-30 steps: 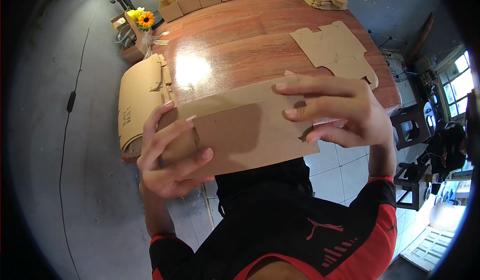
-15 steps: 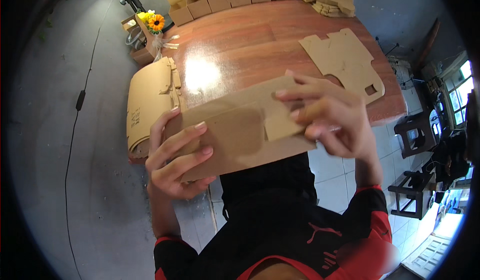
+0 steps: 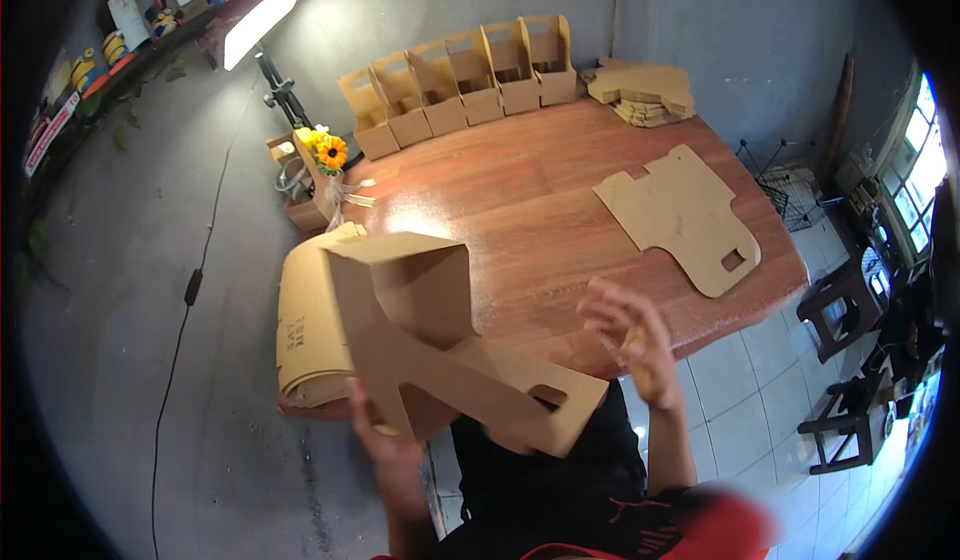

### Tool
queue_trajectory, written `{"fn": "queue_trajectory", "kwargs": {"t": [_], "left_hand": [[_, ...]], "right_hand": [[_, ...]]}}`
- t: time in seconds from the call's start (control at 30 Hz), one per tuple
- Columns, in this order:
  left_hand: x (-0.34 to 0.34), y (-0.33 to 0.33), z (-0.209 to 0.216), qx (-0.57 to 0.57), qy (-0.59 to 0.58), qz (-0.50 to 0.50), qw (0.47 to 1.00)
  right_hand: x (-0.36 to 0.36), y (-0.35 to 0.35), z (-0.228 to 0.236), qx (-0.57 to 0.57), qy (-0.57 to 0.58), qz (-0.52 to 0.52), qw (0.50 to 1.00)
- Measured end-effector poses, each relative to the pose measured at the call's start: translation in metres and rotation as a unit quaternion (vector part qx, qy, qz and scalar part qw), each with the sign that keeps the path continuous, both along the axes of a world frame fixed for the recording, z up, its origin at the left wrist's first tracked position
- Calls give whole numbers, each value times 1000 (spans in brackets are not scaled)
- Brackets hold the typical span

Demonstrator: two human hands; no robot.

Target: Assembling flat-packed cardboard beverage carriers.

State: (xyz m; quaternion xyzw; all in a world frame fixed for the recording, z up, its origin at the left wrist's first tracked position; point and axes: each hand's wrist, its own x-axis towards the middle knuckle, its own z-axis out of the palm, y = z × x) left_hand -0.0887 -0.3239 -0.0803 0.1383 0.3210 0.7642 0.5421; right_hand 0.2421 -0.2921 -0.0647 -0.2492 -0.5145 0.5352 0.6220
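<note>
A folded brown cardboard carrier (image 3: 400, 330) with a slot handle is held over the near edge of the table. My left hand (image 3: 388, 450) grips it at its lower left; the carrier hides part of the fingers. Its box end tilts up and away, and the handle end points toward my lower right. My right hand (image 3: 635, 345) is held apart from it on the right, fingers spread and slightly blurred, with nothing in them. Beyond that hand, a flat cardboard blank (image 3: 680, 220) with a handle cutout lies on the table.
Several finished carriers (image 3: 485, 105) stand in a row along the table's back. A pile of cardboard pieces (image 3: 640, 95) sits at the back right. Curved cardboard sheets (image 3: 315, 320) lie on the left edge, below a box with orange flowers (image 3: 333, 153). A lamp (image 3: 265, 20) glows behind.
The carrier has turned from a flat face toward me to show its open box and handle. My right hand has let go and moved away; my left hand has lowered. The view has tilted up.
</note>
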Motion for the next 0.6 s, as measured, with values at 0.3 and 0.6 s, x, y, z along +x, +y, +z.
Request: {"fn": "queue_trajectory", "kwargs": {"t": [0.3,0.6], "left_hand": [[56,26,-22,-27,380,-160,911],[53,9,-21,191,462,36,866]], "right_hand": [[-65,-14,-35,51,-286,-39,956],[-93,-1,-31,-20,-179,14,984]]}}
